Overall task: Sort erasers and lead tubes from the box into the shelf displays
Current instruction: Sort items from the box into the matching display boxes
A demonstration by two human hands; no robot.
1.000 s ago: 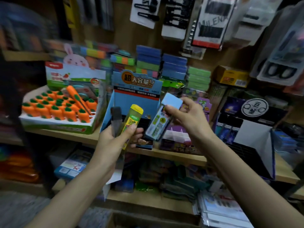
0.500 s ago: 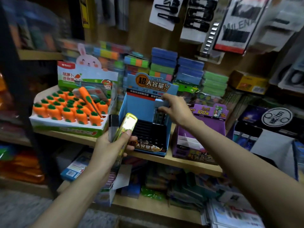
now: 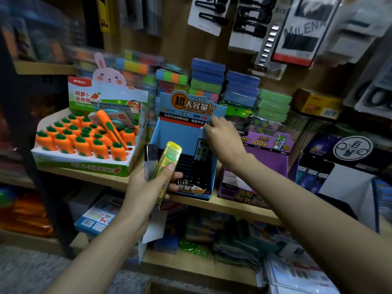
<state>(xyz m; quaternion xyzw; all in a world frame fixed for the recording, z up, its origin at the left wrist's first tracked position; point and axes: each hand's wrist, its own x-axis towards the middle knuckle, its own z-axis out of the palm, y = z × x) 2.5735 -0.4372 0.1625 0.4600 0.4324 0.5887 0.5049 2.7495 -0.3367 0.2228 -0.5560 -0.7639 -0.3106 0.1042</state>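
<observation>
Head view, shelf (image 3: 233, 205) of stationery displays, read left to right.

At 9 o'clock of centre stands the carrot eraser display (image 3: 80, 166), its rows nearly full and untouched.

Just right of it, the left hand (image 3: 144, 192) is clamped on two lead tubes, a dark tube (image 3: 150, 158) and a yellow tube (image 3: 169, 158). Both are held upright with the thumb across the yellow one. This grip matches the two earlier pictures, so these tubes are yet to be sorted.

Behind them, at centre, is the blue display box (image 3: 180, 132), whose dark slotted tray fills its lower part.

The change lies at 3 o'clock of that box. A second ago the right hand (image 3: 224, 141) held a blue-capped tube (image 3: 203, 148) in the air in front of the display. Half a second ago it was lowering the tube in. Now the tube stands in the rightmost column of the tray, against the box's right wall. The fingertips (image 3: 209, 128) are curled at the tube's top, and it cannot be told whether they pinch it or have let go.

The two hands are well apart.

At 3 o'clock of the right hand, the purple display box (image 3: 265, 160) shows open compartments.

Judged from this, one tube is as good as shelved. The likely next step is to free the right hand and take a tube from the left.
</observation>
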